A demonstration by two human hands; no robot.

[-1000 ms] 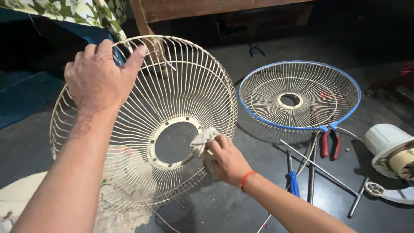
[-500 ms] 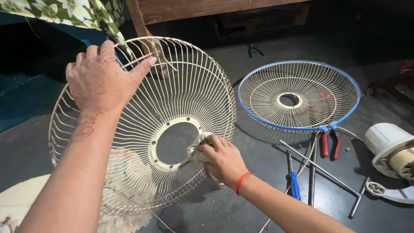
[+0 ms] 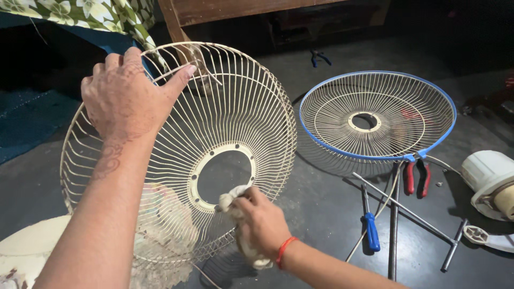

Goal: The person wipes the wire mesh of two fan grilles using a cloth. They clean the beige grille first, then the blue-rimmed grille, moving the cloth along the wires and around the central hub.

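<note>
Cream wire fan guard [image 3: 230, 107] stands tilted at centre-left of the frame. At upper left, the left hand [image 3: 126, 96] grips its rim, fingers curled over the wires. Below centre, the right hand [image 3: 262, 225] clenches a pale cloth [image 3: 231, 197] against the guard's hub ring. At right lie a blue-rimmed guard [image 3: 377, 115], red-handled pliers [image 3: 416, 176] and a blue screwdriver [image 3: 370, 227].

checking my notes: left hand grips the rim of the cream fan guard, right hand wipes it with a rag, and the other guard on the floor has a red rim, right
Not quite. The head view shows the other fan guard on the floor has a blue rim, not red. The rest holds: the left hand grips the cream fan guard at its rim, and the right hand wipes it with a rag.
</note>
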